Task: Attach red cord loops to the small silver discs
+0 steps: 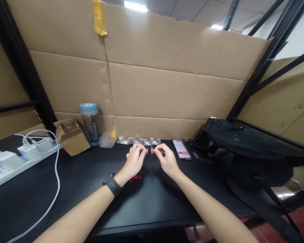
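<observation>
Silvery-dark and thin, two small pieces [152, 152] face each other almost edge-on, just apart, above the black table [152, 202]; their full shape we cannot tell. Our left hand [134, 158] pinches one, our right hand [167, 160] the other. Red cord [135, 177] shows beside our left wrist.

left piece [148, 151]: thin, dark-edged, upright, pinched, a touch of red beside it, centre of frame | right piece [152, 151]: thin, greyish, upright, pinched, centre of frame | both: nearly edge-on, apart, narrow gap between, finer detail too small to tell
</observation>
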`<action>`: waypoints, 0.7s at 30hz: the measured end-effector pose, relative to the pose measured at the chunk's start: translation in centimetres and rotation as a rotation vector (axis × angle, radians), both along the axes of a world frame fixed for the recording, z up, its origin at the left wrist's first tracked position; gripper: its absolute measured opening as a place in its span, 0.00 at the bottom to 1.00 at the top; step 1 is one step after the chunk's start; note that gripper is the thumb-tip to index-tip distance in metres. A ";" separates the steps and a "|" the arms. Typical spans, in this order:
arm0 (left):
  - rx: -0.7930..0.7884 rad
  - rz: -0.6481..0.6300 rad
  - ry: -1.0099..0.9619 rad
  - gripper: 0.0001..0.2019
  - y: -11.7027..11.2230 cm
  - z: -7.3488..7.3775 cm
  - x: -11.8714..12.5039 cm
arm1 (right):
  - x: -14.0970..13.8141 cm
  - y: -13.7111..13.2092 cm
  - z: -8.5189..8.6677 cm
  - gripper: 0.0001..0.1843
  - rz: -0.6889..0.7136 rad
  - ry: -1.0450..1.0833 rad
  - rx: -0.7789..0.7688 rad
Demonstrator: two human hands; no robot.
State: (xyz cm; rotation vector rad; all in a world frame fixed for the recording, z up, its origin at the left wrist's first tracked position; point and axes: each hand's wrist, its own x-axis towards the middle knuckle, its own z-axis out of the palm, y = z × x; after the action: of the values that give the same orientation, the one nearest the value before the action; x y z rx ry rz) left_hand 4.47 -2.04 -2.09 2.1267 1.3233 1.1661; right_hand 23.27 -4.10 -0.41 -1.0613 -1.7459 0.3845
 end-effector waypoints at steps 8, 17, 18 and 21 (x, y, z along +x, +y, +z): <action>0.004 0.002 0.028 0.10 -0.7 -0.1 0.5 | -0.6 0.1 -1.0 0.11 0.045 0.091 -0.030; -0.010 0.031 0.117 0.11 -0.8 0.1 0.4 | -0.5 0.0 -1.5 0.27 0.285 0.485 -0.411; -0.010 0.030 0.126 0.11 -0.8 0.1 0.4 | -0.5 0.0 -1.6 0.29 0.298 0.500 -0.439; -0.006 0.033 0.150 0.11 -0.6 -0.2 0.4 | -0.4 0.0 -1.7 0.28 0.319 0.544 -0.524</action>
State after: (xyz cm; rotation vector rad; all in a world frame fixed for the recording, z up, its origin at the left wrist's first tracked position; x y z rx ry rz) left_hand 4.83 -2.63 -2.33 2.2333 1.4287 1.0311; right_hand 22.83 -4.06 -2.15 -0.9069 -1.3374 1.2604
